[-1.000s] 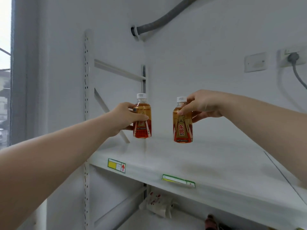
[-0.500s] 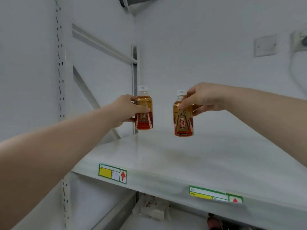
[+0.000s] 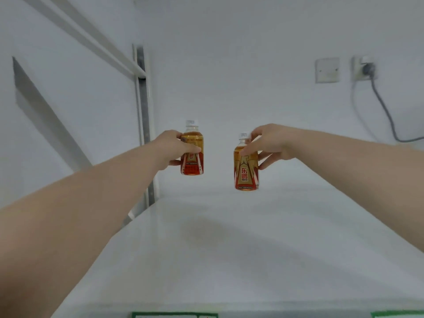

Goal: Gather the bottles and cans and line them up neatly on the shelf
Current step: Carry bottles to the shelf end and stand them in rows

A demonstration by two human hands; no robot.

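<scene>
- Holding the left bottle in the head view: the left hand, arm stretched forward, thumb across the front of the label and fingers curled round the back.
- Left bottle: amber drink, white cap, red-and-gold label; upright, over the rear left part of the shelf, just right of the upright post. Whether its base touches the shelf cannot be told.
- Right hand: reaching in from the right, fingertips closed on the neck and shoulder of the right bottle, just under its white cap.
- Right bottle: same kind, label with large red characters facing the camera; upright or nearly so, lower in the frame than the left bottle and apart from it. Contact with the shelf cannot be told.
- Shelf: white, flat, running from the near edge back to the wall.
- Price labels: green-bordered strips on the shelf's front edge, cut off by the bottom of the frame.
- Racking: grey cross rail meeting the upright post, diagonal brace at far left.
- Wall fittings, upper right: blank switch plate, socket beside it with a plug in, grey cable hanging down and off to the right.
</scene>
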